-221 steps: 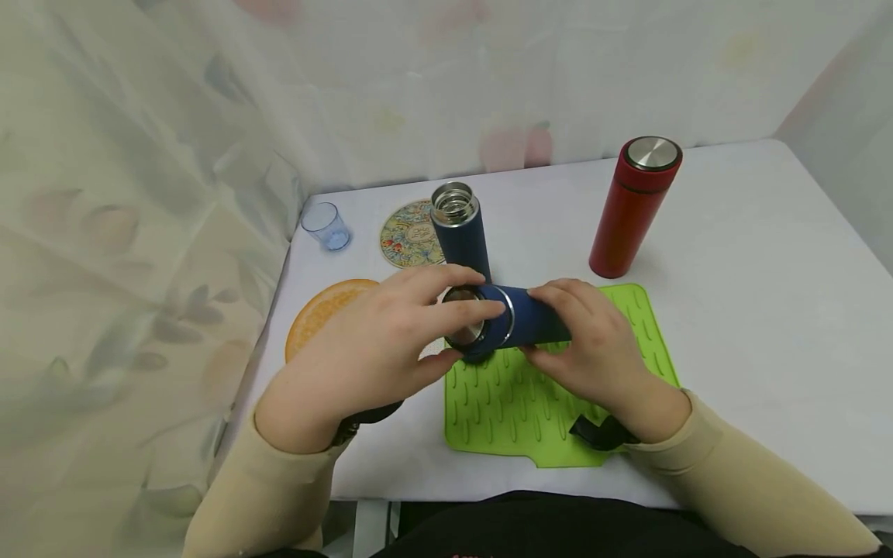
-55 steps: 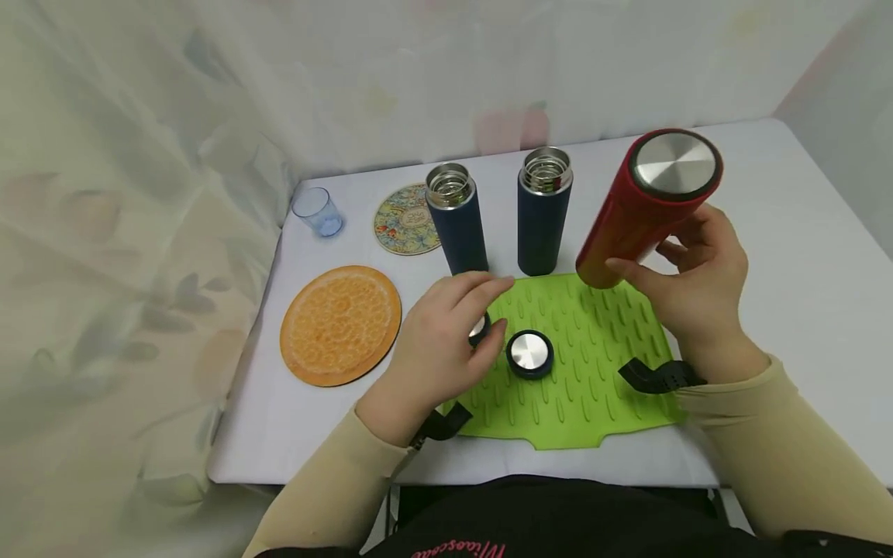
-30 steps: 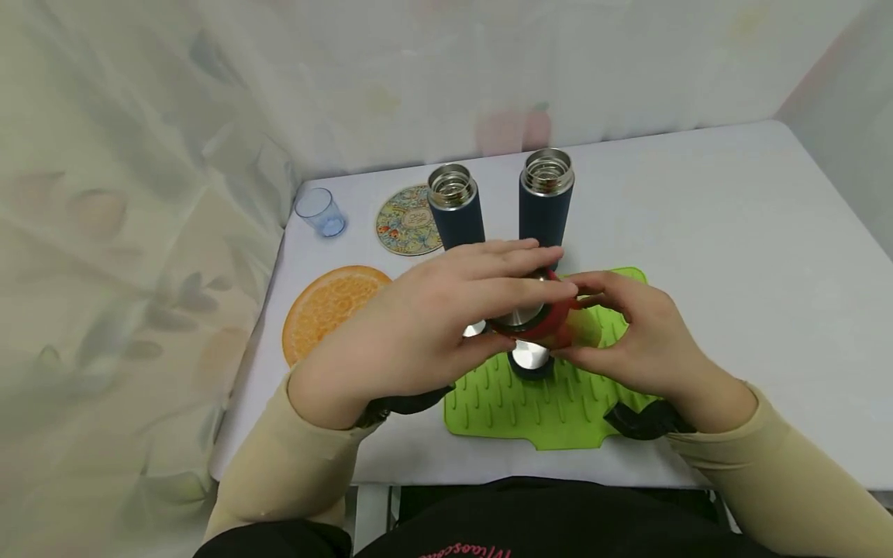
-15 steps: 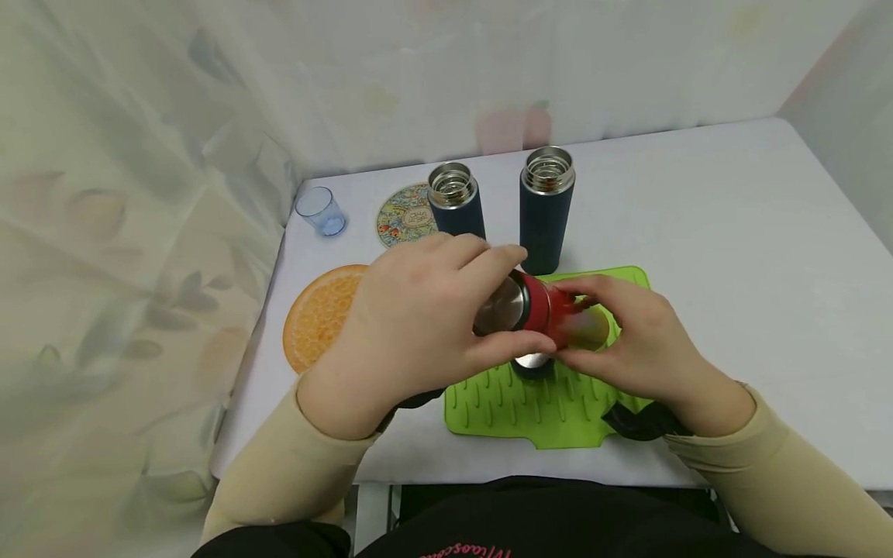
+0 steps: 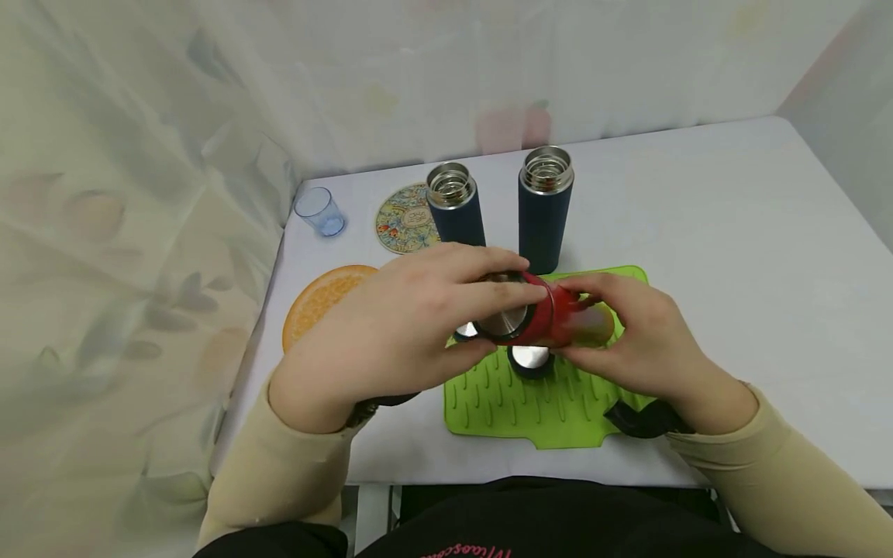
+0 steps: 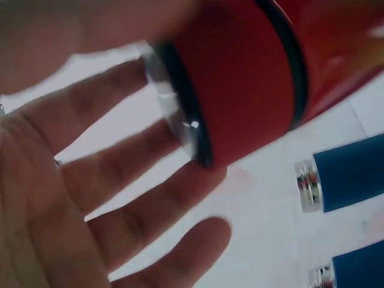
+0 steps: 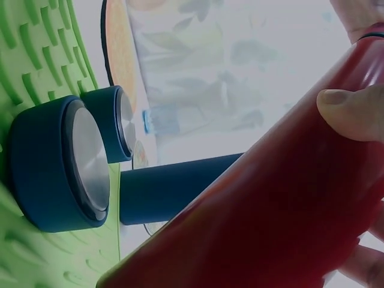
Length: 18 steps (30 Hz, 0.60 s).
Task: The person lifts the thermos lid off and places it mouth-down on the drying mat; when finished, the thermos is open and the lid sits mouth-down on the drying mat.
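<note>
Tilted over the green mat (image 5: 516, 418), a red thermos (image 7: 258, 210) lies between both hands, its steel-topped lid (image 6: 240, 84) facing left. My right hand (image 5: 635, 341) grips the body, thumb on the near side and fingers on the far side. Around the lid is my left hand (image 5: 405, 325), thumb below and fingers over the top. A thin dark ring marks the seam between lid and body. Two navy thermos lids, one nearer (image 5: 530, 358) and one partly hidden by the left hand (image 5: 391, 333), sit on the mat beneath the thermos.
Behind the hands stand two lidless navy thermoses, a left one (image 5: 458, 221) and a right one (image 5: 540, 232). To the left are an orange round placemat (image 5: 317, 302), a patterned round mat (image 5: 401, 221) and a blue glass (image 5: 322, 215). A curtain borders the table.
Earlier both hands held a capped blue thermos; it now stands uncapped behind. The red thermos came from the right to the middle, and the left hand has shifted its hold round the lid.
</note>
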### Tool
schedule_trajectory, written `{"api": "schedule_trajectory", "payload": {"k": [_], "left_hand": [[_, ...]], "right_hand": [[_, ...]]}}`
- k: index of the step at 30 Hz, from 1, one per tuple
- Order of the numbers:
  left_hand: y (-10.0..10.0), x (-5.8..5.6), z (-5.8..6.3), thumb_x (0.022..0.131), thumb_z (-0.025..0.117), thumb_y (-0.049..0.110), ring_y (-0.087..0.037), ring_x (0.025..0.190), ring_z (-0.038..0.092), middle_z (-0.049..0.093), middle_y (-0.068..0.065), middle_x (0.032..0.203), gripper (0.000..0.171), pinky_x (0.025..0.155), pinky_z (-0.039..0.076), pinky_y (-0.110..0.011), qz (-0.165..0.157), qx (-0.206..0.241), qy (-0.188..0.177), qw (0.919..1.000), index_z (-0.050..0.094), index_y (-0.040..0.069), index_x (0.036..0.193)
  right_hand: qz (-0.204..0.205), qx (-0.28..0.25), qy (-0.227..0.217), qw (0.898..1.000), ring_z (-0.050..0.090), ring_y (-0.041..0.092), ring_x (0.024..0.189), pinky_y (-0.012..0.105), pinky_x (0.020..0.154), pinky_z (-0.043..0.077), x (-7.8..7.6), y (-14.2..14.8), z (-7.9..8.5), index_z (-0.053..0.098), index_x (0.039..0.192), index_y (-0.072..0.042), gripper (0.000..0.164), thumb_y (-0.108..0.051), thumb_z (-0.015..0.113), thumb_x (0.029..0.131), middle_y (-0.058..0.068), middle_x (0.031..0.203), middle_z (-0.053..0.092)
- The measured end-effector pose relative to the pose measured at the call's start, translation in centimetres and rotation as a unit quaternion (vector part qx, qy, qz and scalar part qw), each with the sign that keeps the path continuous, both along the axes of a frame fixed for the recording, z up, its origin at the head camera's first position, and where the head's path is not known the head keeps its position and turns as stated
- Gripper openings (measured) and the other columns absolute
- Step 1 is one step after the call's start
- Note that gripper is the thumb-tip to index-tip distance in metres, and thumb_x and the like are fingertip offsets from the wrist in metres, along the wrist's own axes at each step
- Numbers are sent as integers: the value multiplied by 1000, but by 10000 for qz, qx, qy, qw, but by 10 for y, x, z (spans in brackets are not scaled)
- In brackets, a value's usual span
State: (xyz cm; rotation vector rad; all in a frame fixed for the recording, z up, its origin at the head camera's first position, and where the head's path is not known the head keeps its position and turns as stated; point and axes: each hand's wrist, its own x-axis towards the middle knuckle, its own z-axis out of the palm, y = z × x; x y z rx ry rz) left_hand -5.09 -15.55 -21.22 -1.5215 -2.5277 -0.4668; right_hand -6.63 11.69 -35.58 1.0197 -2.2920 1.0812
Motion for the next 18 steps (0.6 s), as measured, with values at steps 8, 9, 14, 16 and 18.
{"api": "schedule_trajectory", "payload": {"k": [8,9,14,16,18], "left_hand": [[7,3,-13,84,70,54,-13,54,44,51,5,66,44,47,38,-30,1283,44,1437,9813,66,11,93],[7,3,-15,84,68,57,-13,52,43,49,4,63,47,45,36,-31,1382,24,1579,9777,64,11,89],[5,5,-14,84,71,62,-16,70,59,64,1,83,57,59,50,-33,1356,252,1264,9824,68,12,109],[1,6,-10,83,78,54,-18,95,66,69,-2,110,59,79,55,-35,954,417,822,9912,68,13,123],[-3,6,-7,83,84,38,-22,120,61,64,-6,133,57,100,50,-37,405,497,388,9972,66,13,131]], "right_hand": [[44,45,-27,10000,67,20,105,14,95,44,5,-5,2,65,127,-7,71,-17,91,61,6,118,71],[54,39,-18,10000,67,20,105,14,95,44,5,-5,1,65,127,-7,72,-16,91,60,6,117,71],[25,31,67,10000,68,20,102,20,90,49,5,-6,0,65,127,-7,74,-16,92,59,6,116,72],[-2,12,68,10000,68,20,101,24,87,51,4,-4,1,65,127,-8,73,-16,92,59,6,115,72],[-10,-23,55,10000,68,20,100,28,84,52,4,-3,0,65,127,-7,73,-16,92,59,6,116,72]]}}
